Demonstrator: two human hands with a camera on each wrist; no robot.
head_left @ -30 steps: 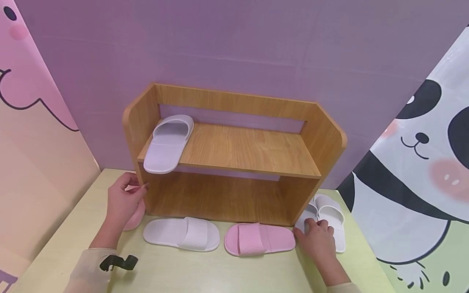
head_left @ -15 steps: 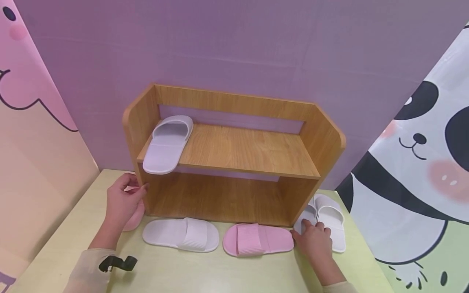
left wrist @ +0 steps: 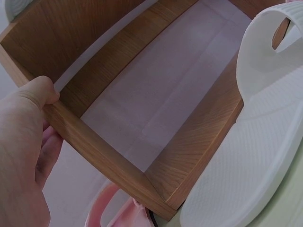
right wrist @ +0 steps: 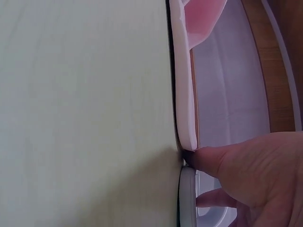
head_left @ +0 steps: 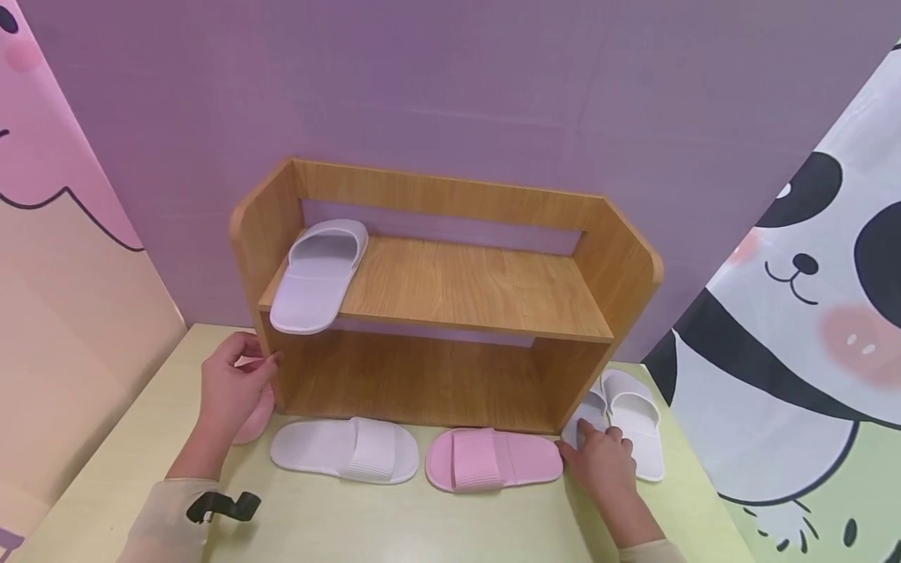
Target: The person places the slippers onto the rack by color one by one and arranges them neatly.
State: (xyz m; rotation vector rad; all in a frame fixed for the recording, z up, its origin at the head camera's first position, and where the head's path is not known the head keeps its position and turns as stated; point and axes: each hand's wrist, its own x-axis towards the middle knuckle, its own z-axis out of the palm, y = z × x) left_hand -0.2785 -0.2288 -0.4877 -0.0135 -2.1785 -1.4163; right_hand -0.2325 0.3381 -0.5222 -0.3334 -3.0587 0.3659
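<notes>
A wooden two-tier shelf (head_left: pixel 450 289) stands on the table. My left hand (head_left: pixel 232 387) grips its left side panel (left wrist: pixel 109 158), thumb inside and fingers outside. A pale slipper (head_left: pixel 318 275) lies on the upper tier. In front of the shelf are a white slipper (head_left: pixel 345 450) and a pink slipper (head_left: pixel 517 460). My right hand (head_left: pixel 607 461) is low at a grey-white slipper (head_left: pixel 590 408), its thumb by that slipper's edge and the pink heel. Whether it pinches anything is hidden. Beside it lies another white slipper (head_left: pixel 639 430).
Behind my left wrist, a pink slipper (head_left: pixel 255 422) is partly hidden beside the shelf's left side. The pale yellow table (head_left: pixel 394 524) runs up to a purple back wall (head_left: pixel 450 86). A panda-printed panel (head_left: pixel 774 407) bounds the right side.
The camera view has shifted slightly. My right hand has moved a little to the left; the left hand keeps its hold on the shelf.
</notes>
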